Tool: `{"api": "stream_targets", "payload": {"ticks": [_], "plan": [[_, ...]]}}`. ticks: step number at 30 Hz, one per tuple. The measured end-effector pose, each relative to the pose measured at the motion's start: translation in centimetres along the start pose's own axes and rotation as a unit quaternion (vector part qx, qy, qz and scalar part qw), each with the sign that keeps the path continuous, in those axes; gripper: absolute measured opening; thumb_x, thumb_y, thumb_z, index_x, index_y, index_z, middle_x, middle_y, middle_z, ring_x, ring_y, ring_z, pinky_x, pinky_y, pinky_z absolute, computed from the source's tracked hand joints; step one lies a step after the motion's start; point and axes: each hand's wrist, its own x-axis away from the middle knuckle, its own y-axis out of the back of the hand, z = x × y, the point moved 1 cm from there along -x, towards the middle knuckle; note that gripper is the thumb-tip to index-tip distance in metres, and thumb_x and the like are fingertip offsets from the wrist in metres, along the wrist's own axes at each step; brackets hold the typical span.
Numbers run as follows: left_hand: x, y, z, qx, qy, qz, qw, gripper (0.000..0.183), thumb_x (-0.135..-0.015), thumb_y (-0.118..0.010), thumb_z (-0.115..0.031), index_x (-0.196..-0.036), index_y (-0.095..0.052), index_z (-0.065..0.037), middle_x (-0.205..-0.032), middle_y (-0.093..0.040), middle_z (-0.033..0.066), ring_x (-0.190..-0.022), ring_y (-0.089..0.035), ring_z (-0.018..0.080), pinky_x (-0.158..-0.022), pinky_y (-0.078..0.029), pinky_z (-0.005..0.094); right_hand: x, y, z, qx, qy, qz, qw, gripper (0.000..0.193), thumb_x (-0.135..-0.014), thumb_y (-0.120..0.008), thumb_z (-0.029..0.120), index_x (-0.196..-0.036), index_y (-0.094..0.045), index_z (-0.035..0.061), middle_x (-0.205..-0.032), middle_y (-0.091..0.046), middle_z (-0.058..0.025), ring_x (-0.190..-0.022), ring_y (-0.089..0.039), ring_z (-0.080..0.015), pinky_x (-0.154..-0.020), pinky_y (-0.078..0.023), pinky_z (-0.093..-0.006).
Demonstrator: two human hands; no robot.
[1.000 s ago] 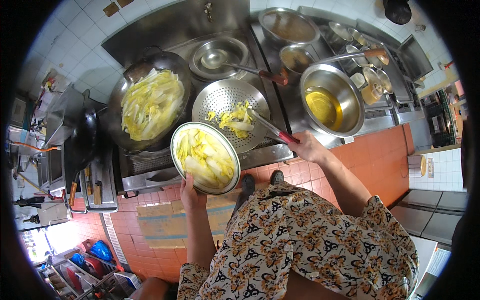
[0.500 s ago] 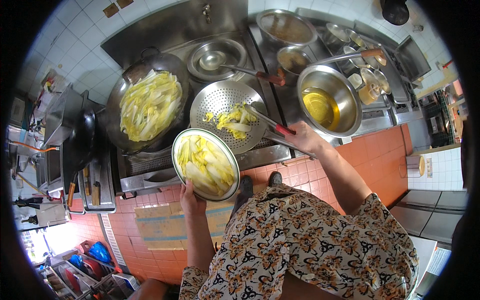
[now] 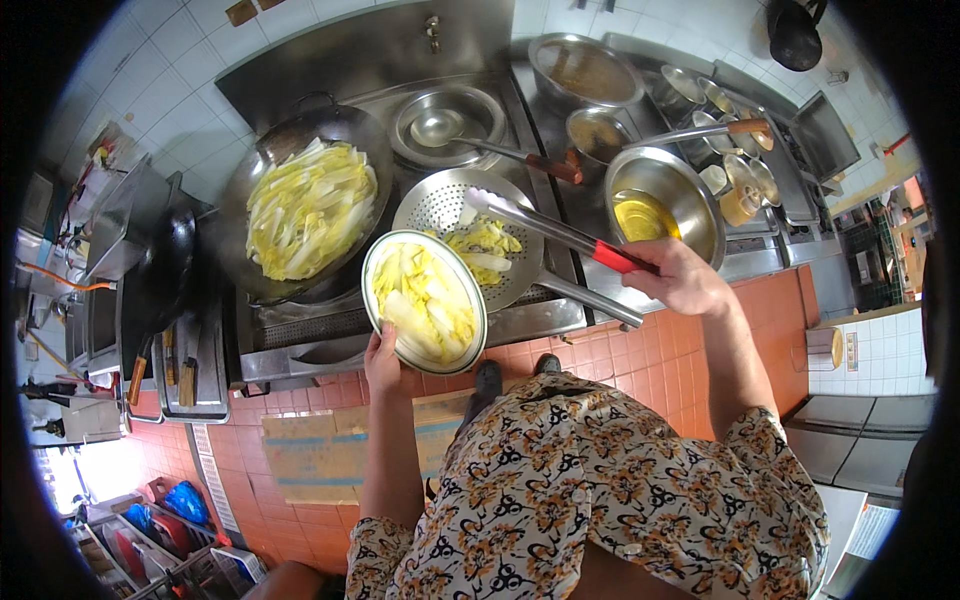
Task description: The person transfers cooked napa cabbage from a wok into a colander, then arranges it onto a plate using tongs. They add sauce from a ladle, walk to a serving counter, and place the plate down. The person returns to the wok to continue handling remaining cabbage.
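My left hand (image 3: 386, 362) grips the near edge of an oval white plate (image 3: 481, 345) with a green rim line, its thumb along the edge. Pale yellow-green napa cabbage pieces (image 3: 425, 305) are heaped on that plate. In my right hand (image 3: 685, 280) are metal tongs (image 3: 550, 228) with a red grip, their tips above the perforated strainer (image 3: 425, 207). Some cabbage (image 3: 490, 245) lies in the strainer, partly hidden by plate and tongs. To the left, a dark wok (image 3: 362, 128) holds a large heap of cabbage (image 3: 310, 210).
Behind the strainer, a ladle (image 3: 437, 127) rests in a steel bowl (image 3: 482, 110). A steel basin (image 3: 645, 172) with yellow oil (image 3: 645, 215) stands on the right, another handle across it. The strainer's long handle (image 3: 590, 298) sticks out over the stove's front edge.
The tongs have lifted from the cabbage in the strainer, and my right hand has turned and moved right. The plate has moved forward, covering part of the strainer. The view has shifted slightly.
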Motion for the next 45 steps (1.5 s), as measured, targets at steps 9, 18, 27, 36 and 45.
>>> {"api": "stream_targets", "payload": {"ticks": [9,18,27,36,45], "plan": [[-1.0,-2.5,-0.4,0.012,0.016,0.071,0.997,0.035,-0.107,-0.06,-0.014,-0.137,-0.058,0.005,-0.133,-0.068,0.0151,-0.117,-0.068,0.0267,-0.103,-0.055,0.042,-0.4,-0.4,3.9,0.037,0.041,0.11,0.992,0.031,-0.093,-0.068,0.013,-0.121,-0.071,-0.0002,-0.094,-0.075,-0.0176,-0.077,-0.07,-0.0267,-0.074,-0.055,-0.0376],[2.6,-5.5,-1.0,-0.036,0.068,0.115,0.99,0.032,-0.109,-0.057,-0.018,-0.133,-0.062,0.002,-0.13,-0.069,0.0143,-0.113,-0.069,0.0255,-0.1,-0.056,0.0397,-5.2,-1.3,1.6,0.094,0.093,0.097,0.986,0.036,-0.088,-0.063,0.009,-0.122,-0.069,-0.002,-0.098,-0.074,-0.0211,-0.088,-0.072,-0.0339,-0.083,-0.056,-0.0402],[3.5,-6.6,-0.9,-0.012,0.051,0.11,0.993,0.033,-0.109,-0.055,-0.017,-0.135,-0.06,0.004,-0.132,-0.068,0.0155,-0.117,-0.068,0.0274,-0.101,-0.056,0.0413,-3.4,-2.5,2.2,0.058,0.099,0.054,0.992,0.036,-0.088,-0.069,0.01,-0.123,-0.07,0.0036,-0.097,-0.074,-0.0212,-0.086,-0.072,-0.0376,-0.08,-0.056,-0.0432],[1.9,-5.2,0.0,-0.044,0.024,0.073,0.996,0.036,-0.109,-0.054,-0.016,-0.137,-0.057,0.006,-0.134,-0.066,0.0154,-0.118,-0.067,0.0273,-0.103,-0.054,0.0413,-0.8,-4.6,1.8,0.158,0.131,0.046,0.978,0.037,-0.088,-0.068,0.008,-0.124,-0.065,0.0014,-0.102,-0.072,-0.0226,-0.092,-0.07,-0.0421,-0.078,-0.055,-0.0496],[1.5,-4.7,0.9,-0.018,0.034,0.088,0.995,0.038,-0.109,-0.054,-0.016,-0.14,-0.055,0.005,-0.136,-0.065,0.0162,-0.121,-0.066,0.0282,-0.104,-0.053,0.0415,-0.5,-3.9,1.6,0.13,0.111,0.068,0.983,0.041,-0.088,-0.067,0.006,-0.129,-0.064,0.0025,-0.103,-0.072,-0.0238,-0.093,-0.07,-0.042,-0.079,-0.055,-0.0489]]}}
